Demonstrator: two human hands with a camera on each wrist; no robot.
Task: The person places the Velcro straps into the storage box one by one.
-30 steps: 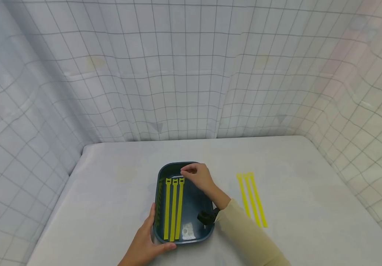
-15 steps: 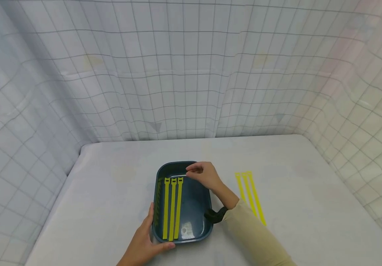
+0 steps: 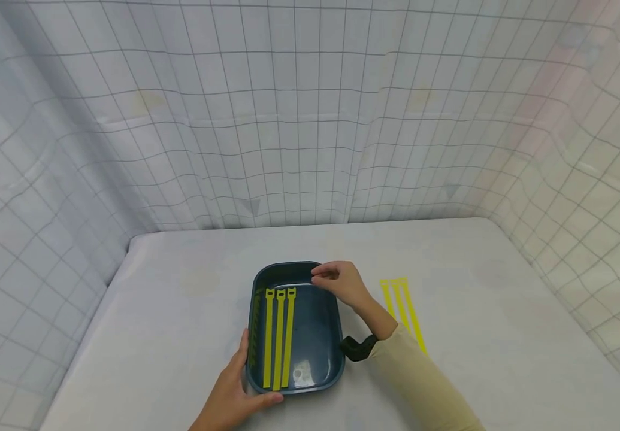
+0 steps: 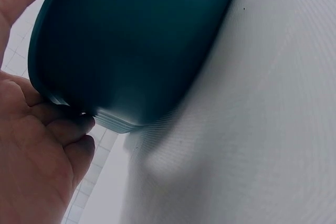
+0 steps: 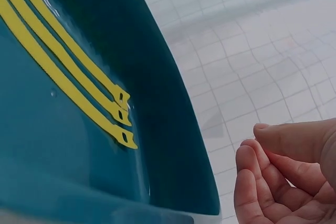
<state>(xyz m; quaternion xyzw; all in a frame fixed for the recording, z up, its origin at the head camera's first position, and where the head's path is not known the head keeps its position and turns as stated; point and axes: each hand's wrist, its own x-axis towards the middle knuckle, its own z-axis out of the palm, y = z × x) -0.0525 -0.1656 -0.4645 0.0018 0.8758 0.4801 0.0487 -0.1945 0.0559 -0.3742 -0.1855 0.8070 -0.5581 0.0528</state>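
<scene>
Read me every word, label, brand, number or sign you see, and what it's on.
No text can be read in any view.
None visible on the flat yellow slotted straps or the glossy dark teal rounded tray.
Faint patches on the white grid-patterned fabric wall are too blurred to make out.

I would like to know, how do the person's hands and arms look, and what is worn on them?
The left hand and right hand show no gloves or rings. On the right, a plain, pale beige sleeve stops short of the hand, with a dark, curved piece by its cuff. No sleeve shows on the left.
</scene>
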